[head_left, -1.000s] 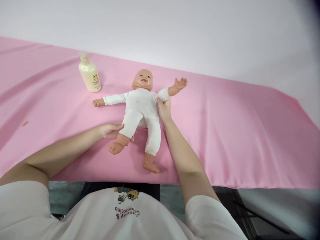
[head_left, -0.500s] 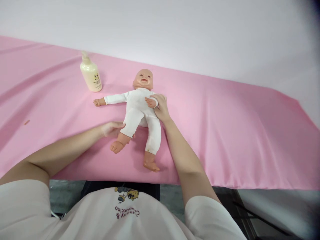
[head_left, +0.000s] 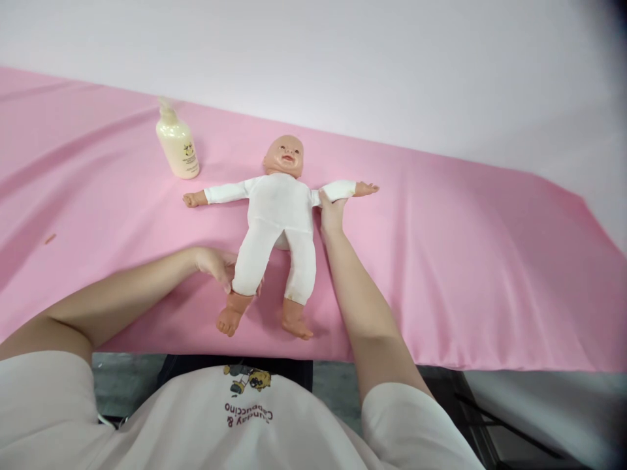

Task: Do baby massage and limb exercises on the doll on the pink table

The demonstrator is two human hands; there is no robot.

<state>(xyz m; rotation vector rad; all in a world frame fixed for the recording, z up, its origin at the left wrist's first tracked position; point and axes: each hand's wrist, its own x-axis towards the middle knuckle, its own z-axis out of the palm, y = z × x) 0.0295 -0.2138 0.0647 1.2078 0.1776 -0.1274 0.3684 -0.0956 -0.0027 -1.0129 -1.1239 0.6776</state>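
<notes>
A baby doll (head_left: 280, 205) in a white suit lies face up on the pink cloth (head_left: 465, 261), head toward the far edge, both arms stretched out sideways. My left hand (head_left: 218, 267) is around the doll's lower leg on the left, just above the bare foot; its fingers pass beneath the leg and are partly hidden. My right hand (head_left: 333, 210) holds the doll's arm on the right near the elbow, with the thumb at the sleeve and the other fingers mostly hidden under it.
A cream pump bottle (head_left: 179, 147) stands on the cloth at the back left, beyond the doll's arm. A small brown strip (head_left: 50, 239) lies at the far left. Behind the cloth is a white surface (head_left: 313, 59).
The doll's right-side arm has swung from its chest out to the right with my right hand. The left-side leg is lower and straighter, and my left hand has shifted down it.
</notes>
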